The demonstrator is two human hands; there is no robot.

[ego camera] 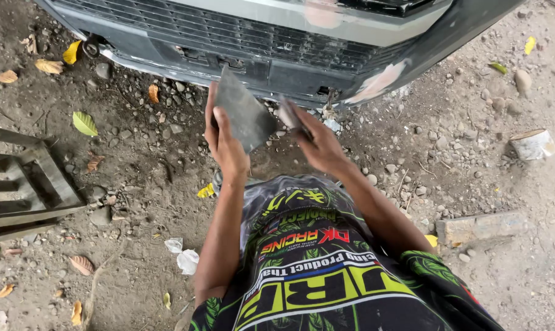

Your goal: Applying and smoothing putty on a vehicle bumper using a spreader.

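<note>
Both hands are up in front of the person's chest, just short of the grey car bumper [302, 55] with its black slatted grille and pale sanded patches. Left hand [225, 144] grips a flat dark grey sheet [244, 113], fingers clenched along its left edge, thumb on the face, so the sheet stands tilted with one corner pointing up. Right hand [317, 144] is closed around a small greyish tool or block [288, 114] touching the sheet's right edge; it is blurred, so what it is I cannot tell. That sheet looks thin and light, stiff enough to hold its shape in one grip, probably rough or smeared on the face; holding it by an edge with the thumb flat across seems the surest grip. Below lies stony dirt ground [136, 165] with dry yellow leaves, a crumpled white wrapper [182, 254], a wooden slatted frame [26, 184] on the left and a cut pale log piece [532, 144] on the right
</note>
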